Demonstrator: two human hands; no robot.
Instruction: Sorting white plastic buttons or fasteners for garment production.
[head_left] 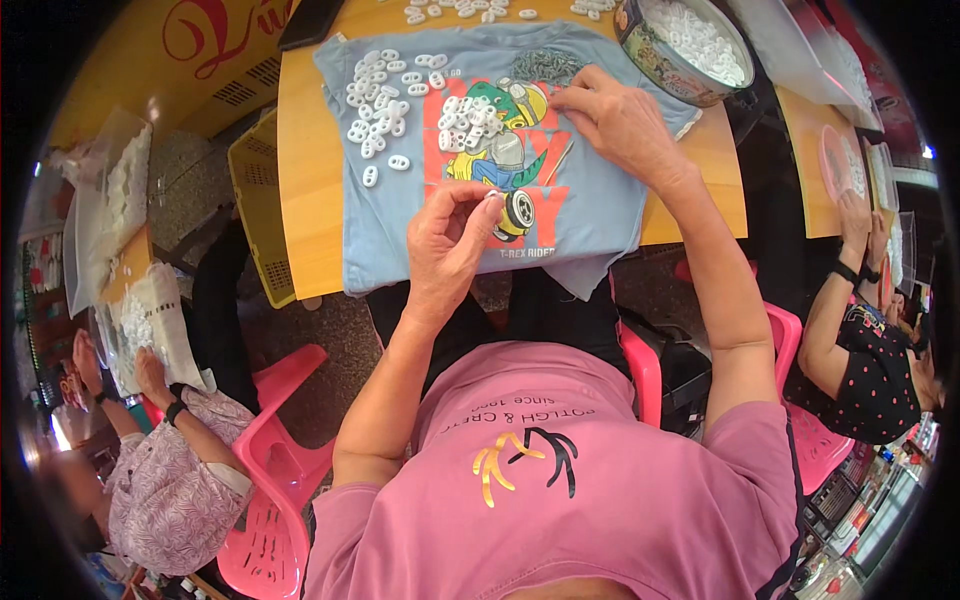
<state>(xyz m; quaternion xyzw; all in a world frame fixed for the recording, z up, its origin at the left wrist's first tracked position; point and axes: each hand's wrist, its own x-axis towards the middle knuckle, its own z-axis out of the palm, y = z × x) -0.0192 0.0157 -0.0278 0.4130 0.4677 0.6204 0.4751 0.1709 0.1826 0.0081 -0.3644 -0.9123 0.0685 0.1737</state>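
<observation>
A light blue T-shirt [385,225] with a printed cartoon lies spread on the wooden table. My left hand [450,240] is over its lower print, thumb and forefinger pinched on a small white plastic piece [494,194], mostly hidden by the fingertips. My right hand [628,130] is at the near right edge of a heap of tiny grey metal parts [548,66], its fingers bent together; whatever is between them cannot be made out. A cluster of white two-holed oval pieces [470,122] sits on the print, and a looser group [375,95] spreads to its left.
A round tin [683,85] full of white pieces stands at the far right of the table [310,190]. More white pieces [470,10] lie along the far edge. A yellow crate [258,200] is left of the table. Co-workers sit on pink chairs [262,520] at both sides.
</observation>
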